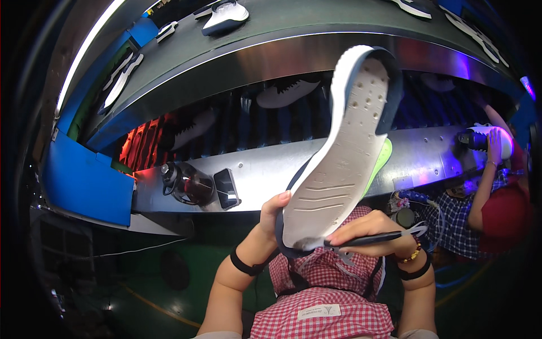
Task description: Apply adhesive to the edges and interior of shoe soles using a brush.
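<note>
A large shoe sole (344, 152), pale inside with a white and navy rim, stands tilted up in front of me, its inner face toward me. My left hand (275, 212) grips its left edge near the lower end. In my right hand (370, 229) is a brush (361, 240) with a black handle; a clear tube loops at the handle's back end. The bristles touch the sole's inner face close to its lower rim. A lime-green edge (381, 164) shows behind the sole on the right; what it belongs to is hidden.
On the metal ledge ahead stand a dark bottle (192, 185) and a phone (226, 188). Beyond, shoes (288, 93) lie on a roller track, and soles (226, 17) rest on a raised green belt (293, 17). At right, a co-worker's hand (494, 146) holds a shoe (480, 138).
</note>
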